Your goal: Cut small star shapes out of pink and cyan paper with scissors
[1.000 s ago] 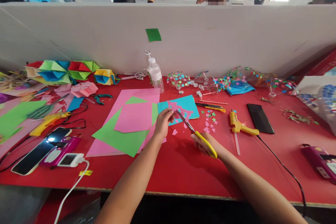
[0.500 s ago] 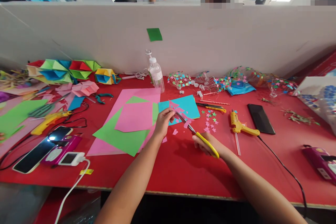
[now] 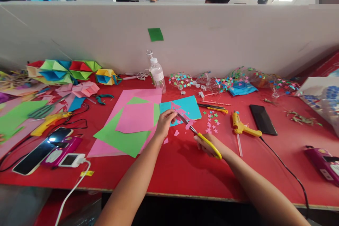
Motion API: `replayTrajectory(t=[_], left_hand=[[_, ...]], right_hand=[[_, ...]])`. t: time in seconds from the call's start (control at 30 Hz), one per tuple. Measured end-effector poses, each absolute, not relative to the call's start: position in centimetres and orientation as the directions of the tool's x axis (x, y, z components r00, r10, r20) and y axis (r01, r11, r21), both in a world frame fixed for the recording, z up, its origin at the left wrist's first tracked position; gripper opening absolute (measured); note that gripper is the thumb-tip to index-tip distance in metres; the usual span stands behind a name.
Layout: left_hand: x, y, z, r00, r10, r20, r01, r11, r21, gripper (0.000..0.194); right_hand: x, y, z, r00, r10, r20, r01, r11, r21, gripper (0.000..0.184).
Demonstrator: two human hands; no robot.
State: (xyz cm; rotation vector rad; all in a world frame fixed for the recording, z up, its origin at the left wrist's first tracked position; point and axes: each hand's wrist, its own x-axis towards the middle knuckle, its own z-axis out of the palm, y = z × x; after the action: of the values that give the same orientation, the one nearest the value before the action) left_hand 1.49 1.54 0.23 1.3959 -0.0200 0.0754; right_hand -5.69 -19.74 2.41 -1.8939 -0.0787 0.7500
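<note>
My right hand (image 3: pixel 208 144) is closed round the yellow handles of a pair of scissors (image 3: pixel 209 144). The blades point up and left to the fingertips of my left hand (image 3: pixel 166 122). Those fingers are pinched together at the blade tips, on a small piece of pink paper largely hidden by them. Under the blades, pink scraps (image 3: pixel 176 105) lie over a blue sheet (image 3: pixel 193 104) and on the red table. To the right of the blades are several small cut paper stars (image 3: pixel 212 123). Left of my hand a pink sheet (image 3: pixel 136 116) rests on a green sheet (image 3: pixel 116 141).
A yellow glue gun (image 3: pixel 245 127) with its cord and a black phone (image 3: pixel 263 119) lie to the right. Behind stand a water bottle (image 3: pixel 158 77) and star-covered decorations (image 3: pixel 181 80). At left are folded paper shapes (image 3: pixel 60 71), another phone (image 3: pixel 39 153) and a purple power strip (image 3: pixel 62 151).
Almost nothing differs. Both hands and the scissors hold nearly the same position.
</note>
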Motion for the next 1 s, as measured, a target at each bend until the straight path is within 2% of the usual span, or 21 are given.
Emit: replayTrajectory(t=[0.33, 0.67, 0.83, 1.0], left_hand=[[1.45, 1.28, 0.28, 0.997, 0.078, 0.024, -0.042, 0.243, 0.969, 0.02], [1.26, 1.32, 0.53, 0.997, 0.06, 0.049, -0.059, 0.172, 0.983, 0.02], [1.16, 1.14, 0.63, 0.997, 0.056, 0.046, -0.055, 0.177, 0.983, 0.019], [1.28, 1.09, 0.43, 0.997, 0.06, 0.044, -0.054, 0.189, 0.98, 0.018]], right_hand=[[-5.61, -19.47, 2.44, 0.808, 0.358, -0.468, -0.308, -0.422, -0.853, 0.052], [-5.85, -19.56, 2.07, 0.801, 0.419, -0.427, -0.249, -0.416, -0.875, 0.056], [-5.8, -19.55, 1.73, 0.797, 0.385, -0.466, -0.303, -0.411, -0.859, 0.057], [-5.77, -19.52, 1.9, 0.808, 0.373, -0.456, -0.29, -0.424, -0.858, 0.058]])
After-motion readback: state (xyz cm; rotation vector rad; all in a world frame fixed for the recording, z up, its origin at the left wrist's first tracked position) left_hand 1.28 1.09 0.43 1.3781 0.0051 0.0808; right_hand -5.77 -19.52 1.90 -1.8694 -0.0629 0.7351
